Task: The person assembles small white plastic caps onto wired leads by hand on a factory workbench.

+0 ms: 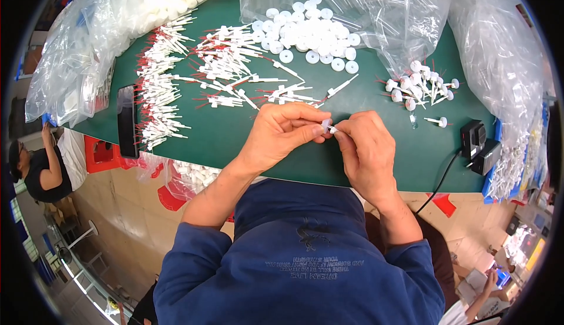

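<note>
Green tabletop (pixel 423 157) curves across the view above a pale tiled floor (pixel 132 198), with clear plastic bags (pixel 405 13) heaped along its far edge and a co-worker (pixel 50 172) off to the left. Close to the near edge, the two hands meet. Thumb and fingers of the left hand (pixel 288 131) are closed around a small white disc (pixel 325 126), which sits at the fingertips, on the side facing the other hand. Just to its right, the right hand (pixel 369 148) pinches a slim white stem (pixel 332 130) between thumb and forefinger; stem and disc come together in the narrow gap between the hands, though how far one enters the other is too small to tell. Beyond the hands lies a pile of loose white discs (pixel 314 34). White sticks with red wires (pixel 226 54) spread beyond the left hand, a few reaching near its knuckles, and a long row of more sticks (pixel 161 84) runs beside a black slab (pixel 127 122) farther left. Over to the right, well apart from the right hand, are a cluster of capped sticks (pixel 420 84), one single capped piece (pixel 436 121) and black power adapters (pixel 473 140).
</note>
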Tool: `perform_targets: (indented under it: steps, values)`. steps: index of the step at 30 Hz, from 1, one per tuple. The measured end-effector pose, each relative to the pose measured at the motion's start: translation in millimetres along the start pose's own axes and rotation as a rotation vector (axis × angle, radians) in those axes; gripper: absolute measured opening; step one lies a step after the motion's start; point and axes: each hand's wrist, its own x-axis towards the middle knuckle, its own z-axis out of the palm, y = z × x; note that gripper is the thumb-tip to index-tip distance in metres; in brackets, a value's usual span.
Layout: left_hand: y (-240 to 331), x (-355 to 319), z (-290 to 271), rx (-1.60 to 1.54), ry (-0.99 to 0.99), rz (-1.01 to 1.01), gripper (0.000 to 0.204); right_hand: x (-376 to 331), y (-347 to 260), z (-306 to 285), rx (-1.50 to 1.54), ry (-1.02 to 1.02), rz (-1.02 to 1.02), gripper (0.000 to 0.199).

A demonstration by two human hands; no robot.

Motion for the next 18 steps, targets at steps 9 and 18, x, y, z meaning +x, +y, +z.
perform_targets:
  steps: [9, 18]
  values:
    - [2.1, 0.0, 3.2, 0.042, -0.041, -0.015, 0.02, -6.1, -2.4, 11.4, 0.072, 0.033, 0.026, 0.016]
    - [30.9, 14.6, 13.5, 0.314, 0.013, 0.015, 0.026, -4.7, 19.0, -9.8, -0.05, 0.147, 0.042, 0.017]
